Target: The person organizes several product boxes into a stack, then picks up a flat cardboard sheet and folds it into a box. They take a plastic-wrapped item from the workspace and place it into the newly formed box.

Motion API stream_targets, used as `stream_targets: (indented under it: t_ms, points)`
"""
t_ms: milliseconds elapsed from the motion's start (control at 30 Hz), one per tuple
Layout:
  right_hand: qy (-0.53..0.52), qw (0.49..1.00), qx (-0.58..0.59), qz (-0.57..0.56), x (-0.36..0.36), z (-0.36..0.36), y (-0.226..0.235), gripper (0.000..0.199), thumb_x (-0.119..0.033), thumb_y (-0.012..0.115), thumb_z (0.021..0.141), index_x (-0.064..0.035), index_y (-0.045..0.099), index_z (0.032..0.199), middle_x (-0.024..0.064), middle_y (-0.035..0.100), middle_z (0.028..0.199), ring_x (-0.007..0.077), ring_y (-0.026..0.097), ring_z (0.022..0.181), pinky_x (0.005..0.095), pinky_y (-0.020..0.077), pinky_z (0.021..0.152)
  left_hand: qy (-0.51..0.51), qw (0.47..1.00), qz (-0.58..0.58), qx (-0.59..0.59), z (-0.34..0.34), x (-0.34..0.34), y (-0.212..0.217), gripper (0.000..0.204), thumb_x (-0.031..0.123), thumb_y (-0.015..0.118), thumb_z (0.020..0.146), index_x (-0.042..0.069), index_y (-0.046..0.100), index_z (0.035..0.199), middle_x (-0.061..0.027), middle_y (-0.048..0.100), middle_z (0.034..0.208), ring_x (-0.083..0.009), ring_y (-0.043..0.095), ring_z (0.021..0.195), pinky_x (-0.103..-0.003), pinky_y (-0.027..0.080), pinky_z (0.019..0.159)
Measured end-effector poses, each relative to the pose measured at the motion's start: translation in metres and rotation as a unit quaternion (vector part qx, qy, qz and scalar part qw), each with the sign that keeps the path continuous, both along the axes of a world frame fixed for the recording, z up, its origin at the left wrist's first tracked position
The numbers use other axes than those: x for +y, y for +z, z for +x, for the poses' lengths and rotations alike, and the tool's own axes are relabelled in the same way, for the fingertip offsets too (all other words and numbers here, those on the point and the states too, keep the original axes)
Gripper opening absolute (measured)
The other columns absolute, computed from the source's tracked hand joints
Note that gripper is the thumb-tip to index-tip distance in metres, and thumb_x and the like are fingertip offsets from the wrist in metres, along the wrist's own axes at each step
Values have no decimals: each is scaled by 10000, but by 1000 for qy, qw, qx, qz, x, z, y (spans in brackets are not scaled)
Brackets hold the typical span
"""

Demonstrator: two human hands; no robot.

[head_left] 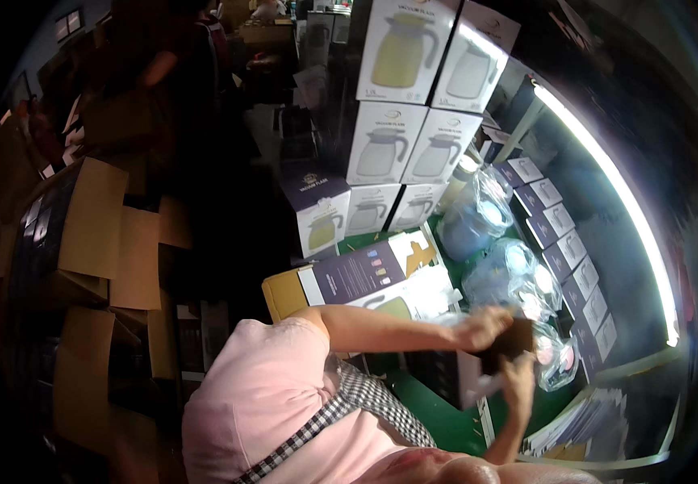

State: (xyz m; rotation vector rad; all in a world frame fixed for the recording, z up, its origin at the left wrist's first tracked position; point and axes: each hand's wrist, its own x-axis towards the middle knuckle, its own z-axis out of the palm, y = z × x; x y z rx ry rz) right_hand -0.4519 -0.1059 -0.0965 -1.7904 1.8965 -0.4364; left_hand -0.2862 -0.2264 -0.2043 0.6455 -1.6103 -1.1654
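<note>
A dark and white flask box (455, 373) lies on the green bench (413, 393) before me, with its brown cardboard end (513, 340) turned to the right. My left hand (482, 329) reaches across and is closed at the upper edge of that end, its fingers slightly blurred. From below, my right hand (518, 383) grips the other side of the same end, fingers bent against the cardboard. The inside of the box is hidden from me. Just beyond my left forearm lies another flask box (357, 274) on its side, with torn-looking brown cardboard at its end.
Printed flask boxes (389, 141) stand stacked at the far side. Flasks in clear plastic bags (498, 270) stand to the right, beside a row of small boxes (575, 250) and a tube light (615, 185). Flat sheets (579, 423) lie lower right. Open cartons (91, 234) stand left; a person (196, 64) is behind.
</note>
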Motion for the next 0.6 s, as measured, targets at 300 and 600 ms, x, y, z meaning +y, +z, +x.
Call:
stream_targets:
  t_ms: [300, 600]
  points:
    - [165, 897, -388, -134, -65, 38, -44, 990, -654, 555, 866, -77, 127, 1548, 148, 162, 1595, 251, 122, 1480, 401, 81, 1182, 238, 949, 135, -158, 101, -22, 14, 533, 451, 523, 985, -34, 644, 802, -198, 600, 678, -291, 575, 631, -418, 460, 606]
    - [28, 955, 8, -294, -80, 46, -26, 828, -373, 735, 814, -313, 289, 1508, 216, 478, 1302, 427, 623, 972, 455, 529, 836, 165, 966, 91, -174, 108, 1, 50, 488, 398, 500, 1002, -75, 615, 1037, -293, 627, 1011, -425, 592, 954, -458, 463, 799]
